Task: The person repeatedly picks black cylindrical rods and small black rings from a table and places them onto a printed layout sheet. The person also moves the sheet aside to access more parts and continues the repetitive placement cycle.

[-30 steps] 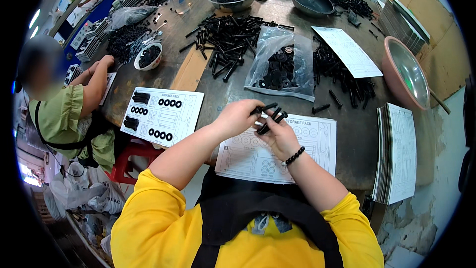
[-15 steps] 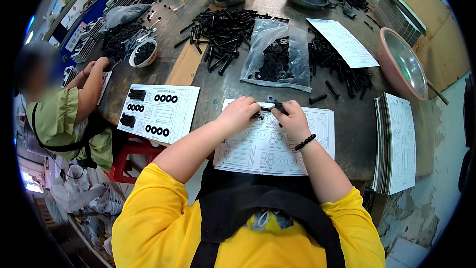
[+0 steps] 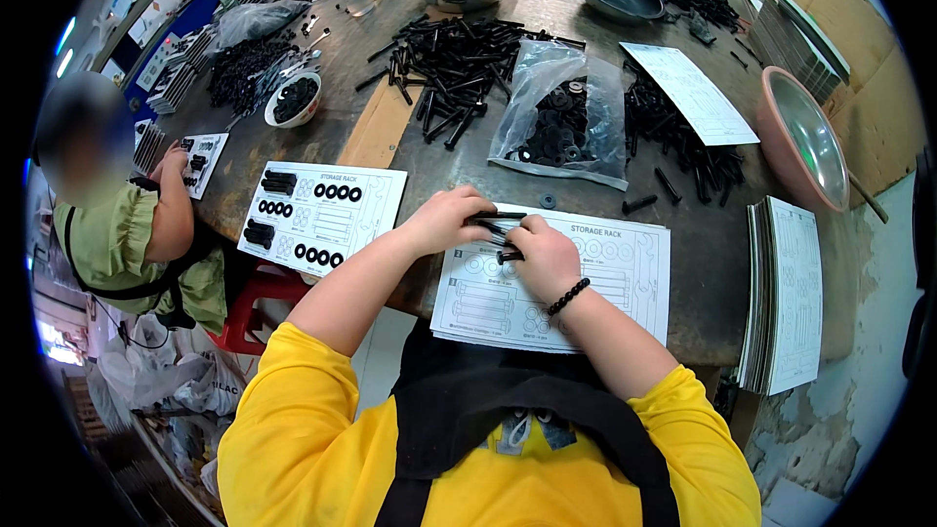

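Observation:
My left hand [image 3: 447, 222] and my right hand [image 3: 543, 256] meet over a white printed sheet [image 3: 625, 278] lying at the table's near edge. Both hold a small bunch of black bolts [image 3: 498, 230] between their fingers, just above the sheet's upper left part. A dark bead bracelet sits on my right wrist. Left of it lies a second printed sheet [image 3: 371, 215] with black washers and bolts laid out on its outlines.
A clear bag of black washers [image 3: 561, 122], a heap of black bolts [image 3: 449, 54] and more bolts [image 3: 683, 141] lie beyond. A pink-rimmed metal bowl [image 3: 805, 141] and a stack of sheets [image 3: 786, 293] are at right. A person in green [image 3: 127, 234] works at left.
My hands came down from above the sheet's top edge onto the sheet, still holding the bolts. The view tilted slightly toward the table.

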`<state>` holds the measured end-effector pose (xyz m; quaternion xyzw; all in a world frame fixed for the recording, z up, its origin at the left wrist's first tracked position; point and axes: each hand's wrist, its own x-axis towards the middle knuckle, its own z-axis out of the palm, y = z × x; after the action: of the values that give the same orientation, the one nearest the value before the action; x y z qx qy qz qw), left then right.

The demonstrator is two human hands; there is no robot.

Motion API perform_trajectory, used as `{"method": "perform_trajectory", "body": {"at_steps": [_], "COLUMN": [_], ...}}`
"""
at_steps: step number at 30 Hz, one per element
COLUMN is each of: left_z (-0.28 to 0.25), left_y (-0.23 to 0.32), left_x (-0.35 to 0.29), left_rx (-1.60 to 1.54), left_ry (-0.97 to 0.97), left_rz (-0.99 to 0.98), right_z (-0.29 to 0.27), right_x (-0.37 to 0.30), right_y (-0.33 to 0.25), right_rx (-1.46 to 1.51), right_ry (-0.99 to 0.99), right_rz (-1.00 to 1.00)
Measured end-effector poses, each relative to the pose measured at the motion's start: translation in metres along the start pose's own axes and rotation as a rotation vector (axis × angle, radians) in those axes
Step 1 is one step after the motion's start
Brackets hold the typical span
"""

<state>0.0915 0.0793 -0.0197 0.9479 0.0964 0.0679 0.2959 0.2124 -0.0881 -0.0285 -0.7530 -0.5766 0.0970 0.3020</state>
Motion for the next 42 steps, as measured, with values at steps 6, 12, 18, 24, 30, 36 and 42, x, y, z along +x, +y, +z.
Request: {"method": "perform_trajectory", "body": {"at_steps": [6,12,18,24,30,36,42], "left_z": [0.001,-0.004,-0.006,0.006,0.009,0.01,0.008], "left_y": [0.009,-0.001,0.013,0.015,0.019,0.033,0.039], "left_x": [-0.003,-0.001,-0.009,-0.007,-0.005,-0.003,0.0], "left_rx": [0.115,-0.027,0.066,0.163,0.181,0.211,0.284], "left_ry": [-0.04,-0.094,-0.047,-0.018,-0.03,-0.005,-0.081], "left_rz": [-0.09,-0.103,-0.068,-0.08,-0.121,-0.121,-0.17], "right_z": [-0.014,-0.003,-0.008,-0.004,0.014,0.031,0.001], "right_x": [0.007,0.001,0.005,0.005,0.004,0.012,-0.002], "right_y": [-0.005,-0.01,0.004,0.01,0.01,0.012,0.019], "right_rx": [0.068,0.4,0.047,-0.136,0.96,1.569,1.514], "right_ry": [0.271,-0.071,0.065,0.096,0.318,0.325,0.308], "right_rz": [-0.222,-0.185,-0.364,-0.25,0.248,0.261,0.312]}}
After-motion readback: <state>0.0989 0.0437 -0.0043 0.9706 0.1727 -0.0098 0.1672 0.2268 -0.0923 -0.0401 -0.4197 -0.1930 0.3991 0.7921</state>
